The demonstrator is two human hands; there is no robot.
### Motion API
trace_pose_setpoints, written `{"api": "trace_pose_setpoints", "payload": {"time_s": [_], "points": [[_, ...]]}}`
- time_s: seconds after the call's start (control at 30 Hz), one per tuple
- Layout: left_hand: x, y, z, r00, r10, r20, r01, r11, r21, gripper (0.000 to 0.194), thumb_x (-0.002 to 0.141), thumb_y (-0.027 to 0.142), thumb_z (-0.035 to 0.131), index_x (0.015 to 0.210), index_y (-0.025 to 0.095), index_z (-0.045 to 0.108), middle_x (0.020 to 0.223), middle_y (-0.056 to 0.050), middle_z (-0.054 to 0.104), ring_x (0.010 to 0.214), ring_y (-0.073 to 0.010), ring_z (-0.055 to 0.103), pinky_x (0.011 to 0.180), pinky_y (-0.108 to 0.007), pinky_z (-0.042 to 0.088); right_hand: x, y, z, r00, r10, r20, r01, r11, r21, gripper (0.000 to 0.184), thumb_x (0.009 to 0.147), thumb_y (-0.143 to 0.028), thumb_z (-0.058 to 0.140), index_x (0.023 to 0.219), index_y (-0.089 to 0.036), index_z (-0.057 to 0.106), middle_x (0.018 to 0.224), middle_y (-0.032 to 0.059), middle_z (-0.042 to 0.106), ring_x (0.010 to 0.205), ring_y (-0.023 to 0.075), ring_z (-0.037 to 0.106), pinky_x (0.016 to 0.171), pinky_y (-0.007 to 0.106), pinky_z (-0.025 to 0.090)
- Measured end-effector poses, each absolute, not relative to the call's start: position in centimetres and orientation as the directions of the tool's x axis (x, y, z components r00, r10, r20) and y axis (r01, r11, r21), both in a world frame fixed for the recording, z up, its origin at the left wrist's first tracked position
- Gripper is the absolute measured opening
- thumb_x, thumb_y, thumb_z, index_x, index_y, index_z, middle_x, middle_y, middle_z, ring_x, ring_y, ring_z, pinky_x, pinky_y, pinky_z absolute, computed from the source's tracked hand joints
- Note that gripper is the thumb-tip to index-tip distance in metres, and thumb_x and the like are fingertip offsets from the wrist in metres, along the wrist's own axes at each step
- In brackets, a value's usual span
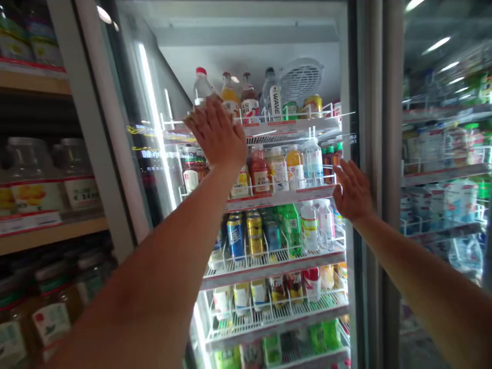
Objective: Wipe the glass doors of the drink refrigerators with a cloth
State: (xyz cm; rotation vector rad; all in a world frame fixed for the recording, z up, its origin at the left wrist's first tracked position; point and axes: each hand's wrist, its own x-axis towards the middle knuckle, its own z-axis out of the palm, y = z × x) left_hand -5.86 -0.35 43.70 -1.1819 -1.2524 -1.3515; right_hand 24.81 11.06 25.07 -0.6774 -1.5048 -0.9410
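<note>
Through the head camera, I see my left hand (222, 133) open and flat against the upper left part of the glass door (354, 77) of a drinks cooler, a mottled cloth (191, 122) apparently under its fingers. The cloth could slip or drop, since only palm pressure seems to hold it rather than curled fingers. My right hand (351, 192), also open and gripping nothing, is by the door's right edge; uneven pushing from the two hands could shift the door and rattle the bottle labelled WAVE (274, 97) and the blue can (235, 238) behind it. Most of the cloth is hidden by my left hand, so its size and folds are unclear. I cannot tell whether my right palm actually touches the glass. My left forearm covers the door's lower left; reflections streak its left side, its bottom is cut off, and the shelves (442, 177) right of it are blurred.
</note>
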Motion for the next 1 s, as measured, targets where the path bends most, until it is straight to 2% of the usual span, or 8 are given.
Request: {"api": "trace_pose_setpoints", "payload": {"time_s": [0.1,0.2,0.3,0.47,0.6,0.7,0.87,1.0], "points": [[-1.3,1.0,42.5,-0.001,0.053,0.999,1.000,-0.028,0.003,0.067,0.100,0.041,0.038,0.160,0.012,0.028,0.169,-0.007,0.022,0.156,-0.0352,0.008,0.130,-0.059,-0.003,24.8,11.1,25.1,-0.158,-0.111,0.981,0.846,0.496,0.193,0.067,0.095,-0.021,0.046,0.160,-0.022,0.030,0.163,0.0091,0.039,0.153,0.0283,0.032,0.123,0.050,0.034],[2.5,1.9,40.0,0.143,0.081,0.986,0.988,-0.077,-0.137,0.068,0.099,0.037,0.039,0.161,0.014,0.025,0.167,-0.009,0.025,0.156,-0.0389,0.007,0.127,-0.066,0.001,24.7,11.0,25.0,-0.149,-0.113,0.982,0.855,0.485,0.185,0.065,0.096,-0.023,0.043,0.160,-0.024,0.030,0.162,0.0092,0.039,0.153,0.0270,0.032,0.122,0.047,0.034],[5.4,2.7,36.8,0.264,0.180,0.948,0.964,-0.075,-0.254,0.069,0.099,0.035,0.038,0.161,0.008,0.023,0.168,-0.013,0.021,0.156,-0.0412,0.007,0.127,-0.066,0.006,24.7,10.9,25.0,-0.130,-0.109,0.986,0.865,0.474,0.166,0.061,0.097,-0.026,0.041,0.158,-0.024,0.034,0.161,0.0088,0.042,0.152,0.0265,0.034,0.122,0.047,0.034],[6.3,3.3,33.1,0.485,0.173,0.857,0.875,-0.104,-0.474,0.061,0.102,0.034,0.035,0.157,0.009,0.035,0.165,-0.010,0.030,0.154,-0.0366,0.021,0.129,-0.057,0.013,25.0,11.2,25.0,-0.150,-0.117,0.982,0.856,0.481,0.188,0.056,0.098,-0.030,0.041,0.153,-0.018,0.043,0.158,0.0122,0.046,0.150,0.0288,0.037,0.121,0.049,0.036],[2.8,2.0,33.8,0.601,0.200,0.774,0.798,-0.106,-0.593,0.059,0.102,0.033,0.034,0.158,0.013,0.034,0.165,-0.006,0.032,0.154,-0.0317,0.024,0.130,-0.053,0.014,25.1,11.2,25.1,-0.148,-0.135,0.980,0.856,0.478,0.195,0.054,0.098,-0.032,0.039,0.149,-0.017,0.048,0.156,0.0129,0.048,0.150,0.0277,0.038,0.122,0.047,0.035],[-2.0,-0.1,35.5,0.533,0.196,0.823,0.845,-0.078,-0.528,0.060,0.101,0.035,0.037,0.158,0.015,0.035,0.165,-0.005,0.032,0.155,-0.0319,0.022,0.130,-0.053,0.011,24.9,10.9,25.1,-0.139,-0.146,0.979,0.856,0.479,0.193,0.053,0.098,-0.032,0.040,0.148,-0.017,0.049,0.155,0.0127,0.049,0.149,0.0270,0.038,0.122,0.046,0.035],[-10.7,-4.2,36.7,0.249,0.109,0.962,0.969,-0.036,-0.246,0.064,0.100,0.038,0.039,0.159,0.014,0.033,0.165,-0.008,0.031,0.156,-0.0330,0.015,0.129,-0.057,0.009,24.8,10.5,24.8,-0.127,-0.115,0.985,0.839,0.517,0.169,0.054,0.096,-0.029,0.042,0.148,-0.018,0.048,0.157,0.0128,0.047,0.150,0.0271,0.037,0.122,0.046,0.033],[-13.8,-5.6,36.0,0.151,0.029,0.988,0.988,-0.004,-0.151,0.064,0.099,0.038,0.041,0.158,0.014,0.033,0.165,-0.009,0.031,0.156,-0.0334,0.014,0.129,-0.059,0.010,23.5,9.9,25.6,-0.027,-0.049,0.998,0.853,0.519,0.049,0.052,0.089,-0.026,0.045,0.139,-0.019,0.055,0.149,0.0143,0.054,0.144,0.0304,0.044,0.117,0.051,0.037]]}}
